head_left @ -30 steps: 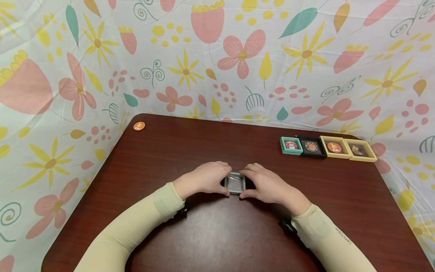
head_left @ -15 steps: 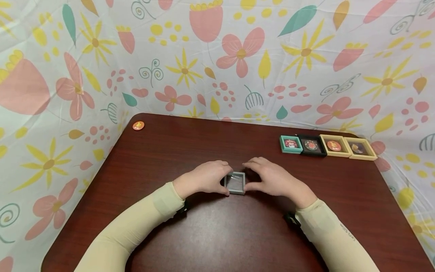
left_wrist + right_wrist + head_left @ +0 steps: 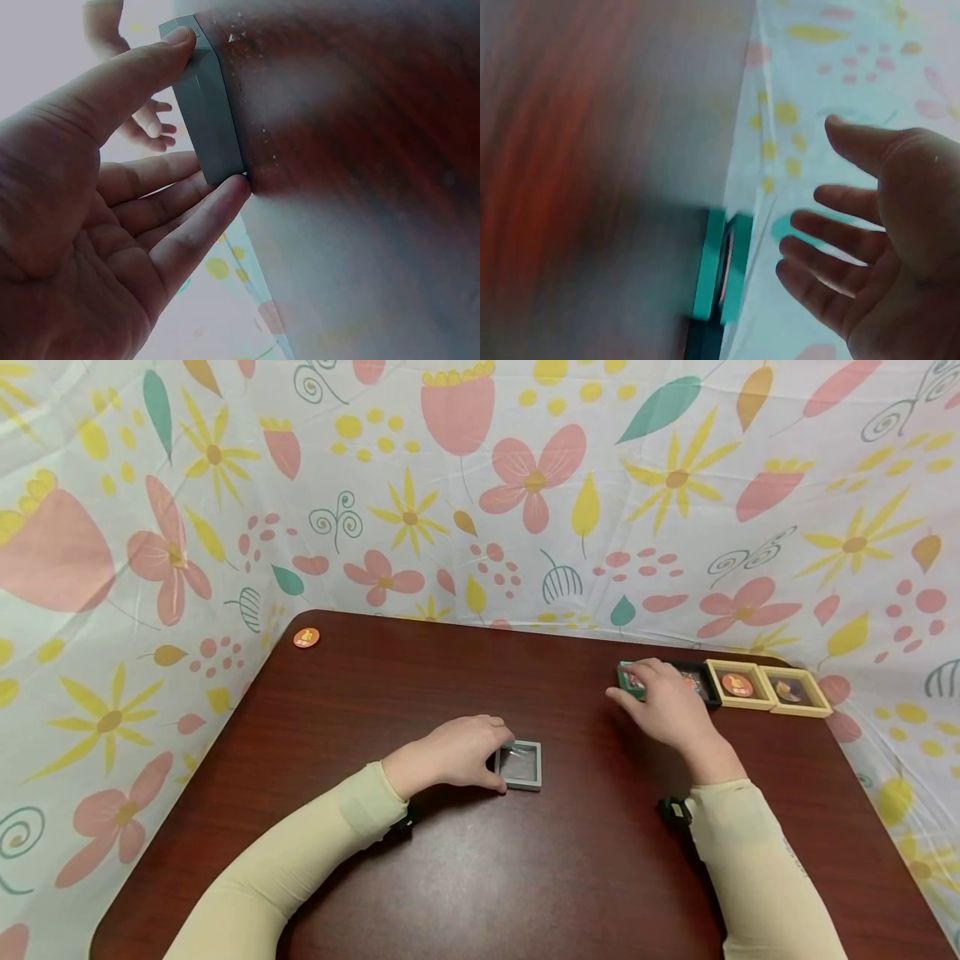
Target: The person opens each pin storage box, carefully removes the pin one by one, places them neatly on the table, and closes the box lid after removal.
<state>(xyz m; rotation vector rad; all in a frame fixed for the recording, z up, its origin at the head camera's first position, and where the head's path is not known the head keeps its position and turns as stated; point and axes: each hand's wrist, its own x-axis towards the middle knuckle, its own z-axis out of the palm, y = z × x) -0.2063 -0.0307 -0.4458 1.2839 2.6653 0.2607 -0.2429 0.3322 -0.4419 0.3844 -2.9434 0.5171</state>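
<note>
My left hand grips a small grey square frame by its left side, near the middle of the table. The left wrist view shows the thumb and a finger pinching the ends of that grey frame. A clear film seems to span its inside. Over at the right, my right hand is above a teal frame and partly hides it. In the right wrist view the right hand has its fingers spread with nothing between them, apart from the teal frame.
Beside the teal frame stand a black frame and two pale yellow frames, in one row at the table's back right. They hold round discs. A round orange disc lies at the back left corner. Patterned cloth hangs behind the table.
My right hand has let go of the grey frame and moved right and away from me to the teal frame. The left hand has stayed on the grey frame.
</note>
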